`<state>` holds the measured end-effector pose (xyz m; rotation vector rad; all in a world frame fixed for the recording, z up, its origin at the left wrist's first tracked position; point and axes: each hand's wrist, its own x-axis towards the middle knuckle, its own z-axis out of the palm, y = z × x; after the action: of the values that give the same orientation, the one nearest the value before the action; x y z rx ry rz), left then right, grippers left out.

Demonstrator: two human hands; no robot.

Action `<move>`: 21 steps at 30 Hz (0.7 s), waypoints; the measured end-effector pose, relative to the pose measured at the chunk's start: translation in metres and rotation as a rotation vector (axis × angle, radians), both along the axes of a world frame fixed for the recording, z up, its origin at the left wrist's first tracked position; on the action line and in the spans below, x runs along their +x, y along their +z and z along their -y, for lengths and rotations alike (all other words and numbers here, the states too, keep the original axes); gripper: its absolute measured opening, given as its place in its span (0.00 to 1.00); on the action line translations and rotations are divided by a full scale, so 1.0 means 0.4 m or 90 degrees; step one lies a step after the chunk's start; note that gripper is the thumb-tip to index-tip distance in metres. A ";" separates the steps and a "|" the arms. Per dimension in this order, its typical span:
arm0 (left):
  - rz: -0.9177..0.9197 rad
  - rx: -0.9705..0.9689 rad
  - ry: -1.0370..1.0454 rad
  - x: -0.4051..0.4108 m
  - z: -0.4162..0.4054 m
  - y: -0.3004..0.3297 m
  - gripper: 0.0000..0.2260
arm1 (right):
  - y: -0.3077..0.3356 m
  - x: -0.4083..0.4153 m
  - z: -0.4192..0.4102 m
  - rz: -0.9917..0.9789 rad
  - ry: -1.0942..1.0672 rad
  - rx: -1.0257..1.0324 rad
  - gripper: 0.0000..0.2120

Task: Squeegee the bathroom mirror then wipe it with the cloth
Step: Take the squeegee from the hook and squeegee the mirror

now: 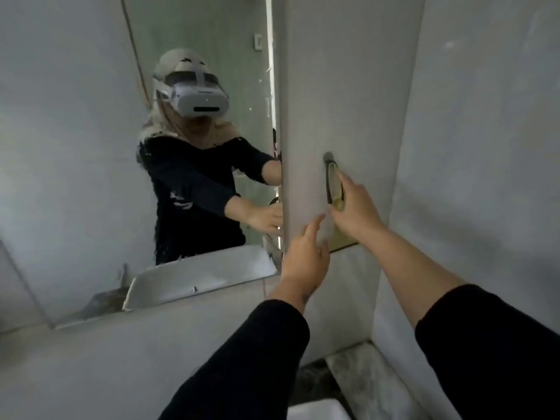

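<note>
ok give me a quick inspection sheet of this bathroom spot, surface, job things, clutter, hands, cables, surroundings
surface: mirror on the wall, lower edge near a white sink rim; specks show on the glass.
job's things: squeegee with yellow-green handle hanging from a dark wall hook on the pillar right of the mirror; its blade end is low, behind the hands. Cloth: nothing seen.
clutter: nothing seen.
grippers: right hand closed around the squeegee handle; left hand open, index finger pointing toward the blade end, whether it touches cannot be told.
cables: a thin cord shows near the mirror's upper left.
surroundings: pale grey walls, marbled ledge below the pillar.
</note>
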<state>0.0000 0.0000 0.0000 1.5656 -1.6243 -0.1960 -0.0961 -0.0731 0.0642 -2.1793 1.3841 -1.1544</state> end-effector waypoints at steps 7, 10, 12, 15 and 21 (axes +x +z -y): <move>-0.199 -0.066 0.045 -0.082 0.103 -0.056 0.29 | -0.023 0.020 0.059 0.132 -0.026 -0.137 0.29; -0.202 -0.083 0.069 -0.097 0.109 -0.072 0.28 | -0.024 0.027 0.057 0.142 -0.012 -0.133 0.29; -0.194 -0.085 0.090 -0.107 0.106 -0.067 0.27 | -0.009 0.026 0.046 0.122 -0.018 -0.141 0.29; -0.176 -0.096 0.107 -0.124 0.094 -0.050 0.25 | 0.021 0.009 0.028 0.101 -0.050 -0.126 0.29; -0.138 -0.121 0.102 -0.152 0.034 0.010 0.28 | 0.105 -0.041 -0.027 0.116 -0.074 -0.074 0.28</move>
<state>-0.0609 -0.0135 0.0039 1.4665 -1.3052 -0.1179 -0.1124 -0.0622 0.1061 -2.0318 1.4127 -1.4694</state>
